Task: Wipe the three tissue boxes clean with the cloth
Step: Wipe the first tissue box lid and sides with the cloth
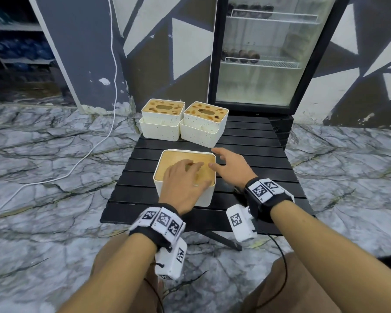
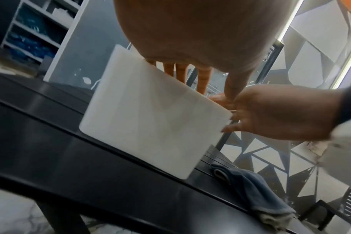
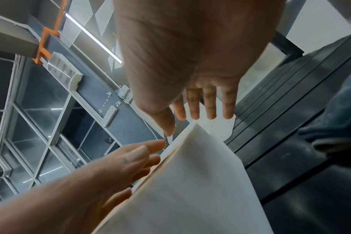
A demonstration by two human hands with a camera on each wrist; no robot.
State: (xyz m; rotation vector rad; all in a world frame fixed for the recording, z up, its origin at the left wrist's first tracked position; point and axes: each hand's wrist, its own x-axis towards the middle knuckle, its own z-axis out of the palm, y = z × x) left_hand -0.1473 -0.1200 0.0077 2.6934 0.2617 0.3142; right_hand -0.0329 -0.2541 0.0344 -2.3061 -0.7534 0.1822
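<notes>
My left hand [image 1: 182, 180] lies flat on the wooden lid of the near tissue box [image 1: 185, 159], fingers straight and loosely spread, pressing rather than gripping. My right hand [image 1: 231, 167] hovers at the box's right edge, fingers spread and holding nothing; whether they touch the wall I cannot tell. The box stands on the black slatted bench [image 1: 253, 154], its lid looking clean, while the two far boxes [image 1: 204, 111] are blotched with brown stains. The cloth [image 2: 250, 188] lies crumpled on the bench just right of the near box, untouched. I judge the box a stiff, smooth plastic shell, light and likely to slide on the slats, so I would take it by its two side walls. The cloth is soft and limp; a bunched pinch suits it.
</notes>
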